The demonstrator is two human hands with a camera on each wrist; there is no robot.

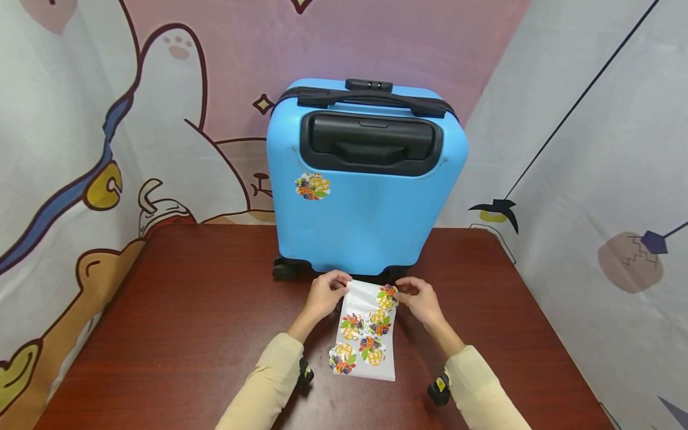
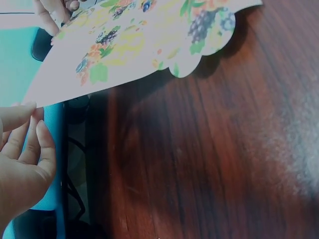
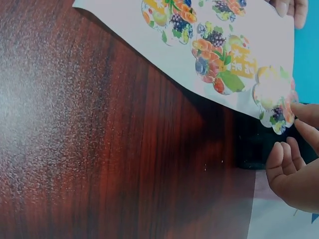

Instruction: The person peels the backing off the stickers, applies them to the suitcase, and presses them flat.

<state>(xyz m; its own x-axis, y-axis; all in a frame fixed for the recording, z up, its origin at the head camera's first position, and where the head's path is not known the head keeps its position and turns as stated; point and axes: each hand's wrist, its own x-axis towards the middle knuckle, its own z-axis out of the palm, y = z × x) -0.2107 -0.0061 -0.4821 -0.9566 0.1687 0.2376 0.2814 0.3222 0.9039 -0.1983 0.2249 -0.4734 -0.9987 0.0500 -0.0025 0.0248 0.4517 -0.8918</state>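
A white sticker sheet point(image 1: 371, 370) with several round fruit stickers is held up over the table in front of a blue suitcase point(image 1: 365, 221). My left hand point(image 1: 325, 295) pinches its upper left corner between thumb and fingers; the left wrist view shows this hand point(image 2: 25, 154) at the corner. My right hand point(image 1: 420, 303) pinches the edge of the fruit sticker point(image 1: 387, 297) at the sheet's upper right corner. Seen from the right wrist, that sticker point(image 3: 275, 97) reaches past the sheet's edge between thumb and finger. Another fruit sticker point(image 1: 313, 186) is on the suitcase's upper left front.
The suitcase stands upright on black wheels point(image 1: 283, 270) near the back of the brown wooden table point(image 1: 188, 334). A recessed black pull handle point(image 1: 372, 142) sits near its top. Behind hangs a cartoon-printed cloth point(image 1: 226, 71).
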